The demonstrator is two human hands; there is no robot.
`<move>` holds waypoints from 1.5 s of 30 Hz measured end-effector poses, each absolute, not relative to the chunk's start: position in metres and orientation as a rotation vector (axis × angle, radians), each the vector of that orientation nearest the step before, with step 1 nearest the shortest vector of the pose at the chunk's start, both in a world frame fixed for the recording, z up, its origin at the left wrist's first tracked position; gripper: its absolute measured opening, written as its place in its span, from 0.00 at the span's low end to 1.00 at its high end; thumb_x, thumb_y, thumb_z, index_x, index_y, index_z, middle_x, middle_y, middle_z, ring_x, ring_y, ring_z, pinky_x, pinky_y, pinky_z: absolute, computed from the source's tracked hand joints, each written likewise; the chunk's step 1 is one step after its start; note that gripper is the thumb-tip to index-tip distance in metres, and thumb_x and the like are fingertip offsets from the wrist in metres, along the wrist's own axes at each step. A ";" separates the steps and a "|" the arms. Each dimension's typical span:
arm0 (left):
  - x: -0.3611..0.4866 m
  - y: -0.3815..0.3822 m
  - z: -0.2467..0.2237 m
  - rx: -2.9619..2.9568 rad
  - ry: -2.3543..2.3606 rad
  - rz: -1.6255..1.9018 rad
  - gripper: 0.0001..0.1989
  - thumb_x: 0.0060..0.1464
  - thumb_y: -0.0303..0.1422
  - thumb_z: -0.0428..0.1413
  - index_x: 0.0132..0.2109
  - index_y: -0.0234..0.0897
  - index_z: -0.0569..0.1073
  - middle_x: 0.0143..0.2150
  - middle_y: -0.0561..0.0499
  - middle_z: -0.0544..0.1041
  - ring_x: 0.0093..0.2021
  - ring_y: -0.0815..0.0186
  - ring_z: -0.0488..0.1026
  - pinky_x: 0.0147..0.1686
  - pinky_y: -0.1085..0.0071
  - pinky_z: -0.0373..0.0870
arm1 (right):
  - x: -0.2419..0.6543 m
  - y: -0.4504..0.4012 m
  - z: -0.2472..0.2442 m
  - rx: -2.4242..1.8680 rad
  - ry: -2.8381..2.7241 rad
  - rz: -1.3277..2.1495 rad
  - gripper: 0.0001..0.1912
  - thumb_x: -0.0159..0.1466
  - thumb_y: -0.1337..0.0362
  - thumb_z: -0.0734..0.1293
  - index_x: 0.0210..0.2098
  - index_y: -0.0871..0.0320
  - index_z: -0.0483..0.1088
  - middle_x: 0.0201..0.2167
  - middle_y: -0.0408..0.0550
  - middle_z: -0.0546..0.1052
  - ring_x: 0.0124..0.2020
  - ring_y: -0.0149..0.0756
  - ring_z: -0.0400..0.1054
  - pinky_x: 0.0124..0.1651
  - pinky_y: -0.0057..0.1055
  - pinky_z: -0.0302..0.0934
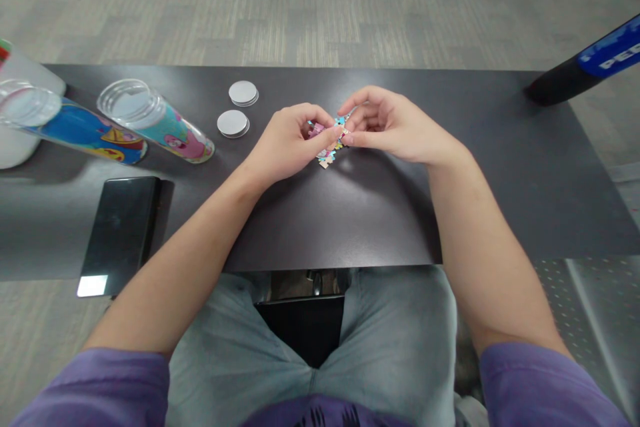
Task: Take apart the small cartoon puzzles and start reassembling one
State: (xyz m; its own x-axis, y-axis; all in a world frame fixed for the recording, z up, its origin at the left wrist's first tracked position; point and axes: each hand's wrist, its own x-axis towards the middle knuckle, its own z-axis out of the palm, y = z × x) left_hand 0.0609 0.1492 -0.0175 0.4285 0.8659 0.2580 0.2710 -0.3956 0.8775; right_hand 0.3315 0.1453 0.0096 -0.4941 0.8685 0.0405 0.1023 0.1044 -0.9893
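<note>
Several small, colourful jigsaw puzzle pieces are bunched between my two hands above the middle of the dark table. My left hand is closed, thumb and fingers gripping some of the pieces from the left. From the right, my right hand pinches the cluster's edge between thumb and fingertip, its other fingers curled behind. Much of the cluster is hidden by my fingers, so I cannot tell which pieces are joined.
Left of my hands lie two small stacks of white discs. Beyond them stand clear cartoon-printed tubes and a white container. A black phone-like slab lies near the front edge. A black and blue cylinder rises at the table's right.
</note>
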 end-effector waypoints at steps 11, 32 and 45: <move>0.060 0.149 -0.015 1.769 0.914 0.827 0.22 0.70 0.55 0.74 0.43 0.41 0.85 0.38 0.48 0.88 0.36 0.61 0.77 0.36 0.66 0.70 | 0.332 0.149 0.008 -0.892 -1.721 1.493 0.39 0.57 0.41 1.00 0.52 0.49 0.83 0.39 0.43 0.89 0.43 0.43 0.86 0.51 0.40 0.82; 0.063 0.148 -0.017 1.824 0.999 0.846 0.13 0.74 0.43 0.71 0.41 0.43 0.83 0.37 0.51 0.88 0.36 0.60 0.78 0.37 0.65 0.72 | 0.330 0.149 0.006 -0.974 -1.691 1.484 0.37 0.57 0.41 1.00 0.50 0.48 0.82 0.39 0.44 0.86 0.42 0.44 0.81 0.47 0.40 0.79; 0.063 0.146 -0.013 1.775 0.948 0.839 0.17 0.75 0.48 0.72 0.41 0.44 0.82 0.38 0.50 0.88 0.37 0.60 0.81 0.39 0.64 0.76 | 0.330 0.144 0.007 -1.010 -1.846 1.243 0.24 0.67 0.52 0.94 0.50 0.47 0.81 0.42 0.43 0.85 0.44 0.43 0.78 0.49 0.39 0.75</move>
State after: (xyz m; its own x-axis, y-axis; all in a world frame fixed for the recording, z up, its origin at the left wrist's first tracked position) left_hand 0.0630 0.1455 -0.0128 0.4700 0.8721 0.1365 0.2408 -0.2754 0.9307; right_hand 0.3295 0.1439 0.0073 -0.4647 0.8782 0.1135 0.2249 0.2410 -0.9441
